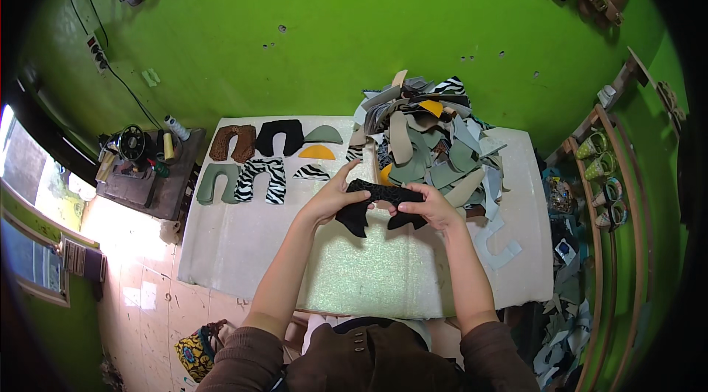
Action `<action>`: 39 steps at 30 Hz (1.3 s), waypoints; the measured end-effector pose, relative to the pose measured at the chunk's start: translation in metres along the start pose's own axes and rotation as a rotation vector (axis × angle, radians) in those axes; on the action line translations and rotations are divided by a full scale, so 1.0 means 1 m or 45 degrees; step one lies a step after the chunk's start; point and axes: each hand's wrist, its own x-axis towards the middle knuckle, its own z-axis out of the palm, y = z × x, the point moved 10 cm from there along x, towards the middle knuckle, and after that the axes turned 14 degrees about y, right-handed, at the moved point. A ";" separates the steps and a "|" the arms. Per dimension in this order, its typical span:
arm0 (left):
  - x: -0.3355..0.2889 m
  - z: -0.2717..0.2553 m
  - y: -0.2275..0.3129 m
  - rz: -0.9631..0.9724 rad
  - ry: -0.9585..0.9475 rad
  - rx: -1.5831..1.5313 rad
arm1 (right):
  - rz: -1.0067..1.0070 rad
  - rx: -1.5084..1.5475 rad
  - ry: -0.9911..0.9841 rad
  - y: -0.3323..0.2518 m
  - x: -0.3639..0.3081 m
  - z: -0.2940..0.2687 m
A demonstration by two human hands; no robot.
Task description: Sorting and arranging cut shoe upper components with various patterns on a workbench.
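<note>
Above the middle of the white table (pixel 243 259) I hold up a black U-shaped cut piece (pixel 354 219), its two ends hanging down. My left hand (pixel 330 202) grips its left side, thumb on top and index finger stretched out. On the right side my right hand (pixel 436 209) pinches it with the thumb on top. Other U-shaped pieces lie flat at the left: brown patterned (pixel 221 143), black (pixel 271 140), grey-green (pixel 208 187) and zebra-striped (pixel 259 182). Beside them are half-round pieces in grey-green (pixel 324 134), yellow (pixel 318 151) and zebra stripes (pixel 311 171).
A tall heap of cut scraps (pixel 424 145) covers the table's back right, with a pale U-shaped piece (pixel 500 244) in front. A sewing machine (pixel 133 152) stands on a small table at left. A wooden shoe rack (pixel 601 171) leans by the right wall. A patterned bag (pixel 195 354) sits on the floor.
</note>
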 end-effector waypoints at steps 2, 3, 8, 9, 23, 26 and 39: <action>-0.009 0.003 -0.005 -0.068 -0.027 -0.320 | 0.006 0.473 0.116 -0.002 0.001 -0.002; -0.011 0.002 -0.012 -0.072 -0.028 -0.320 | 0.008 0.475 0.118 0.001 0.003 0.002; -0.018 -0.008 -0.045 -0.296 0.029 -0.331 | 0.006 0.213 0.418 0.015 0.019 0.003; -0.017 -0.018 -0.050 -0.313 0.102 -0.335 | 0.043 0.168 0.404 0.018 0.022 0.008; -0.018 -0.148 -0.064 -0.374 0.293 -0.289 | -0.054 -0.192 0.642 0.053 0.093 0.076; -0.014 -0.186 -0.070 -0.356 0.410 -0.270 | 0.164 0.046 0.483 0.080 0.112 0.111; 0.072 -0.334 -0.086 -0.208 0.645 0.138 | 0.263 -0.011 0.657 0.138 0.223 0.146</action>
